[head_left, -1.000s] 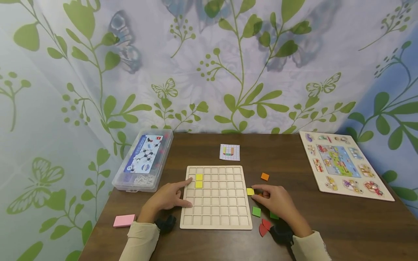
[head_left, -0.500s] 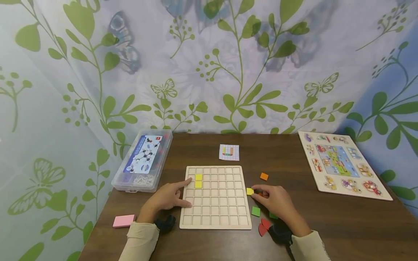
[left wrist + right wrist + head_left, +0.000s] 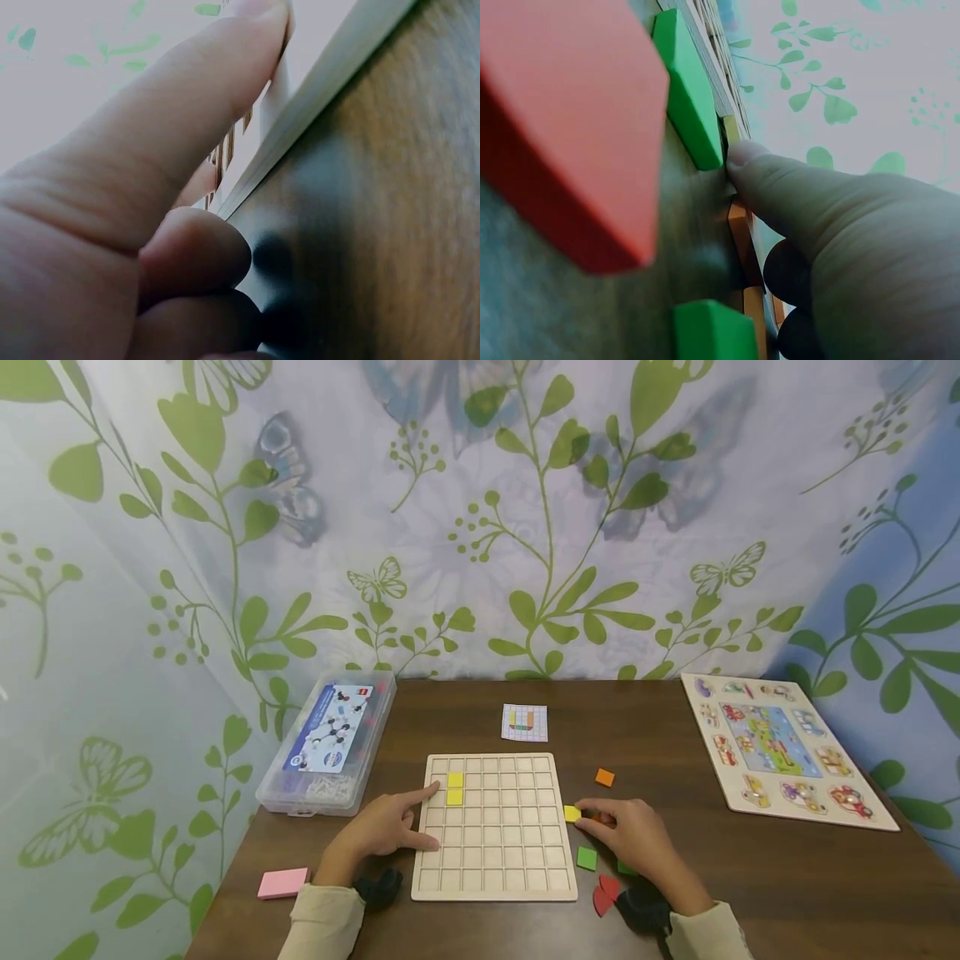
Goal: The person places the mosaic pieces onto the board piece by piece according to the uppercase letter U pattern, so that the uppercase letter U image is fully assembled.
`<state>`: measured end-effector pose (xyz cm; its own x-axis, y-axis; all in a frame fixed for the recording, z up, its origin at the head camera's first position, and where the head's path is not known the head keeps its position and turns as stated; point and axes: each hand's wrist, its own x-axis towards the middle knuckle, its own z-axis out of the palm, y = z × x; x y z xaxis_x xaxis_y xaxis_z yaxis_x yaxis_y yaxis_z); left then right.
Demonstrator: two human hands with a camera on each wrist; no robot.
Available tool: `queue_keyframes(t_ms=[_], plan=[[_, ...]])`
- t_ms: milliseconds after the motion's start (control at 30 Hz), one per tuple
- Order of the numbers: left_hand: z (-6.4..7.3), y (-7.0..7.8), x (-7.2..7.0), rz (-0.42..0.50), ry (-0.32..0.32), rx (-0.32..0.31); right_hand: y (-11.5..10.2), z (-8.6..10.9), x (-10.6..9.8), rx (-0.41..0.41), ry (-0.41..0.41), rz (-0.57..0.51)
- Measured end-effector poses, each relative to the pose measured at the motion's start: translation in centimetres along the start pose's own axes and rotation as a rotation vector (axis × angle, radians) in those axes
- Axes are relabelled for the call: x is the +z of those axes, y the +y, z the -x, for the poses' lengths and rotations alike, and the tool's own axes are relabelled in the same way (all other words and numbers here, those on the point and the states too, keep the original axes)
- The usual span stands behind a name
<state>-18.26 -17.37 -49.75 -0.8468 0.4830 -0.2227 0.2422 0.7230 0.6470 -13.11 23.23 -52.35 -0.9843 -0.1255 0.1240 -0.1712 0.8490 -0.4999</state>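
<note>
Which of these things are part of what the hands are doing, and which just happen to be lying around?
Probably part of it:
wooden grid board, touched by the left hand
yellow square tiles, one pinched by the right hand
orange tile
green tiles
red round-edged pieces
pattern card

Seemingly just lying about:
clear plastic case
pink block
picture puzzle board

Bare tabletop leaves a wide passage between the right hand and the picture puzzle. Just right of the grid board the way is cluttered — a green tile and red pieces on the near side, an orange tile farther off. The left hand blocks the board's left edge, with the plastic case beyond. A bare strip — narrower — separates board and paper card.
</note>
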Motion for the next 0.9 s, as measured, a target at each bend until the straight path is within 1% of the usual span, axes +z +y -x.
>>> queue_keyframes(t_ms=[133,367,567,733,900], plan=[[0.0,0.0,0.0,-0.008,0.009,0.005,0.1,0.1,0.1,-0.004,0.018,-0.010],[0.2,-0.2,0.3,-0.005,0.006,0.012,0.3,0.3,0.1,-0.002,0.004,-0.045],[0.0,-0.3,0.3,-0.008,0.010,0.026,0.4,0.3,0.0,-0.032,0.036,-0.076],[0.1,-0.4,0.3,-0.006,0.005,0.027,-0.1,0.3,-0.2,-0.036,0.040,-0.057],[0.1,-0.3,0.3,-0.002,0.005,0.032,-0.7,0.4,-0.8,-0.093,0.065,-0.041]])
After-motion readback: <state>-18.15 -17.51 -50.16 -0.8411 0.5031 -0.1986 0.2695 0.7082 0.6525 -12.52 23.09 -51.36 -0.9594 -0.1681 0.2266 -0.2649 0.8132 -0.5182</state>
